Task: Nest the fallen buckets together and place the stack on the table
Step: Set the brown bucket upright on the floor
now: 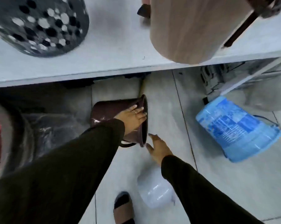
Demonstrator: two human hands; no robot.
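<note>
A dark maroon bucket [107, 110] lies on its side on the tiled floor under the table edge, its mouth facing right. My left hand [131, 118] grips its rim, fingers wrapped over the top side. My right hand [158, 147] is spread open just right of the rim's lower edge, touching or nearly touching it. A blue bucket [236, 128] with a printed label lies tipped on the floor at the right. A pale white bucket [154, 189] lies on the floor near my foot, partly behind my right sleeve.
The white table [117, 50] spans the top, carrying a grey perforated basket [39, 25] and a wood-pattern bin [188, 29] at its front edge. Clear-wrapped items [44, 125] sit on the floor at left. My sandalled foot [123, 209] is at the bottom.
</note>
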